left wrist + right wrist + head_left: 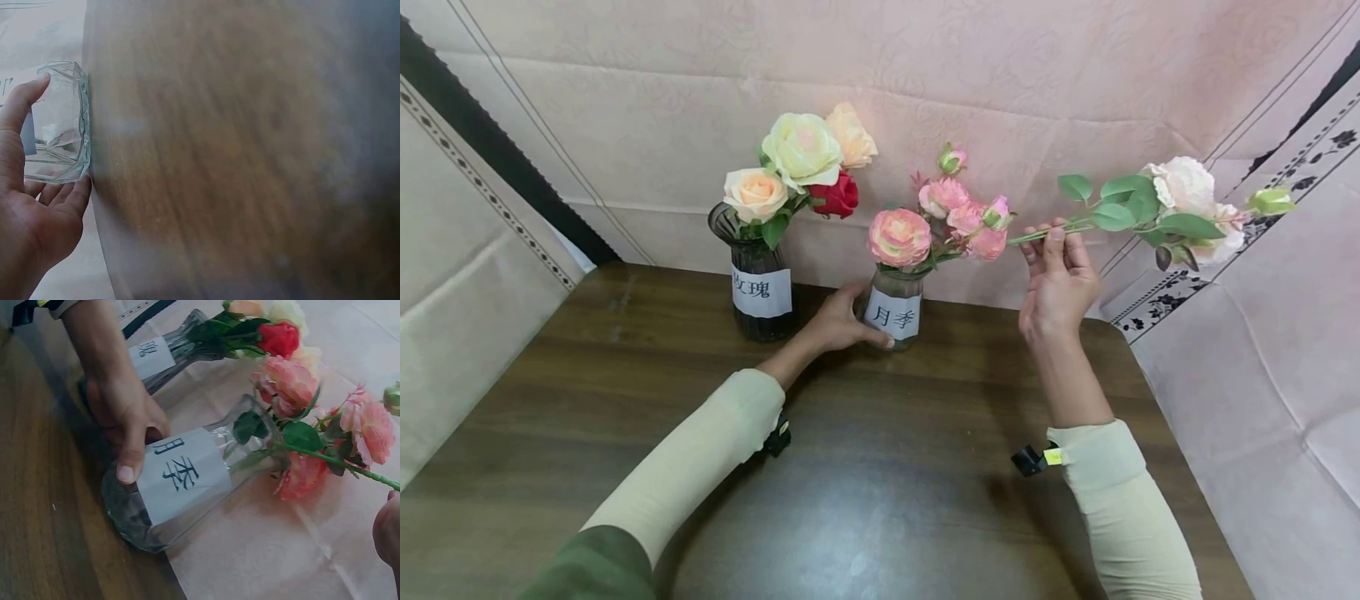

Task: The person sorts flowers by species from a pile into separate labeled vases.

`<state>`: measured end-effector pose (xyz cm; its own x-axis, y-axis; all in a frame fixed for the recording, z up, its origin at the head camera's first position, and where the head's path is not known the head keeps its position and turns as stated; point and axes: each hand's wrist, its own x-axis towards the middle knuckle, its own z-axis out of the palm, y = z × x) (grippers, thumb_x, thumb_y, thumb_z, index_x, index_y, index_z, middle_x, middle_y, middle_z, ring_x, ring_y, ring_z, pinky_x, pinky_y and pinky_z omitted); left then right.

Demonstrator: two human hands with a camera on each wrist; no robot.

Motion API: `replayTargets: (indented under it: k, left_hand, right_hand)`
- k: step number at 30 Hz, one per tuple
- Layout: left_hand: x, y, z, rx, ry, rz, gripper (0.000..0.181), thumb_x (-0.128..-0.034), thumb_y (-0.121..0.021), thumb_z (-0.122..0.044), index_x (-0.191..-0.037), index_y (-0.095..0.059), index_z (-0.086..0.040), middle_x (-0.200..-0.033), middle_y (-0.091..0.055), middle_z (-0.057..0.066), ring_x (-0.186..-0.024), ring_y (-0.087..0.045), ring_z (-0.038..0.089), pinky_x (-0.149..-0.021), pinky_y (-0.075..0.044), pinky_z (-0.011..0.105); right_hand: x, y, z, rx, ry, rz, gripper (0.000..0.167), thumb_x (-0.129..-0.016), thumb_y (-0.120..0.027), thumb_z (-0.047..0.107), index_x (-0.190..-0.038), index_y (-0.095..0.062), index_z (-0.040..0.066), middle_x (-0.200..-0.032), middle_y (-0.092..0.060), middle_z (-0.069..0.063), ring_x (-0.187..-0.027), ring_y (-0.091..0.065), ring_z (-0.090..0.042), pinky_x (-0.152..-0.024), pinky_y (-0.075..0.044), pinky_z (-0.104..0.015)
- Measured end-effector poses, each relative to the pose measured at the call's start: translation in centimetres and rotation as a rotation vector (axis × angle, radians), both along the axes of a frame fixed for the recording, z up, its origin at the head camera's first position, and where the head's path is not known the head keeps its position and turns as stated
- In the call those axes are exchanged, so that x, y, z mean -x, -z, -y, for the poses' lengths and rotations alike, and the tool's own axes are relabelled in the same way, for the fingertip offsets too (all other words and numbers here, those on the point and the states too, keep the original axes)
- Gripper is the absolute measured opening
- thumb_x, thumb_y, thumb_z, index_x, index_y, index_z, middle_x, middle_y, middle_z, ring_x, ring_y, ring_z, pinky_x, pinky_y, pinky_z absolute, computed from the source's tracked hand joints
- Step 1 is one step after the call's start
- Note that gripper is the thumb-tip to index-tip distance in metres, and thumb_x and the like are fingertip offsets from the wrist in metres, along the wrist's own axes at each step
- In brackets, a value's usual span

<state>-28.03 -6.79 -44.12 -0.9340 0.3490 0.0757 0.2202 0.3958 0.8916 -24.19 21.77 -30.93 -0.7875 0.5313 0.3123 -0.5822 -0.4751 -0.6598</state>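
A clear glass vase [908, 340] with a white label [184, 475] stands on the table, holding pink flowers [901, 238]. My left hand [838, 321] grips its lower part, thumb in front; in the left wrist view that hand [44, 219] has its fingers around the glass [59, 134]. Right of the vase, my right hand [1060, 279] pinches the green stems [1033, 237] of a spray of pale pink-white flowers [1183, 187], whose blooms point right. In the right wrist view a green stem [350, 467] runs towards the vase mouth; whether its end is inside, I cannot tell.
A darker vase [763, 327], also labelled, stands left of my left hand with cream, peach and red roses [805, 150]. Patterned pale cloth [1000, 67] hangs behind the brown wooden table [850, 500], close to both vases.
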Motion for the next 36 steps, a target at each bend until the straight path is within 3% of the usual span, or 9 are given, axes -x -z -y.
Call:
replayTargets:
  k: [10, 16, 20, 23, 27, 30, 36]
  left_hand:
    - [-0.2, -0.3, -0.1, -0.006, -0.009, 0.005, 0.098, -0.0770, -0.107, -0.025, -0.159, -0.055, -0.011, -0.159, -0.065, 0.010, -0.149, -0.059, 0.031, -0.130, -0.045, 0.056]
    - [-0.3, -0.2, 0.0, 0.002, -0.030, 0.018, 0.101, -0.0758, -0.107, -0.026, -0.160, -0.054, -0.008, -0.159, -0.064, 0.013, -0.150, -0.058, 0.034, -0.130, -0.045, 0.056]
    - [-0.4, -0.2, -0.1, 0.003, -0.032, 0.017, 0.100, -0.0757, -0.107, -0.027, -0.159, -0.055, -0.008, -0.159, -0.065, 0.013, -0.151, -0.058, 0.034, -0.131, -0.044, 0.056]
    - [-0.4, -0.2, -0.1, 0.003, -0.033, 0.012, 0.099, -0.0760, -0.107, -0.026, -0.158, -0.055, -0.009, -0.159, -0.065, 0.012, -0.151, -0.058, 0.033, -0.131, -0.044, 0.057]
    - [-0.4, -0.1, 0.0, -0.005, -0.029, 0.013, 0.098, -0.0760, -0.107, -0.024, -0.158, -0.056, -0.009, -0.158, -0.065, 0.012, -0.150, -0.058, 0.033, -0.131, -0.043, 0.057]
    - [-0.3, 0.0, 0.0, -0.004, -0.020, 0.012, 0.096, -0.0761, -0.107, -0.025, -0.157, -0.057, -0.009, -0.157, -0.066, 0.012, -0.149, -0.059, 0.033, -0.131, -0.044, 0.056]
    - [-0.3, -0.1, 0.0, -0.001, -0.025, 0.014, 0.096, -0.0764, -0.107, -0.025, -0.156, -0.056, -0.010, -0.157, -0.065, 0.012, -0.148, -0.059, 0.033, -0.130, -0.045, 0.058]
  right_hand:
    - [0.3, 0.7, 2.4, -0.165, 0.002, 0.034, 0.019, -0.109, -0.067, 0.004, -0.118, -0.075, -0.012, -0.094, -0.078, -0.008, -0.084, -0.078, -0.014, -0.087, -0.067, -0.027]
    - [0.4, 1.4, 4.1, -0.235, -0.021, 0.095, 0.017, -0.108, -0.070, 0.001, -0.114, -0.079, -0.013, -0.107, -0.081, -0.010, -0.095, -0.075, -0.009, -0.091, -0.065, -0.022]
    - [0.3, 1.8, 4.9, -0.253, -0.033, 0.085, 0.016, -0.109, -0.069, -0.002, -0.107, -0.085, -0.001, -0.103, -0.082, -0.006, -0.095, -0.076, -0.008, -0.088, -0.065, -0.021]
    - [0.1, 2.0, 5.5, -0.279, -0.027, 0.093, 0.020, -0.109, -0.067, -0.005, -0.113, -0.085, -0.001, -0.099, -0.082, 0.000, -0.092, -0.075, -0.005, -0.085, -0.064, -0.019]
    - [0.0, 3.1, 6.5, -0.324, -0.006, 0.149, 0.028, -0.106, -0.065, -0.013, -0.130, -0.079, -0.009, -0.105, -0.084, -0.002, -0.094, -0.073, -0.006, -0.085, -0.064, -0.020]
    - [0.1, 4.1, 7.0, -0.305, -0.009, 0.157, 0.032, -0.102, -0.063, -0.017, -0.129, -0.079, -0.010, -0.103, -0.083, -0.002, -0.092, -0.073, -0.008, -0.086, -0.065, -0.024]
    - [0.2, 4.7, 7.3, -0.274, -0.079, 0.143, 0.028, -0.109, -0.060, -0.011, -0.131, -0.077, -0.012, -0.101, -0.079, 0.000, -0.086, -0.074, -0.011, -0.083, -0.066, -0.028]
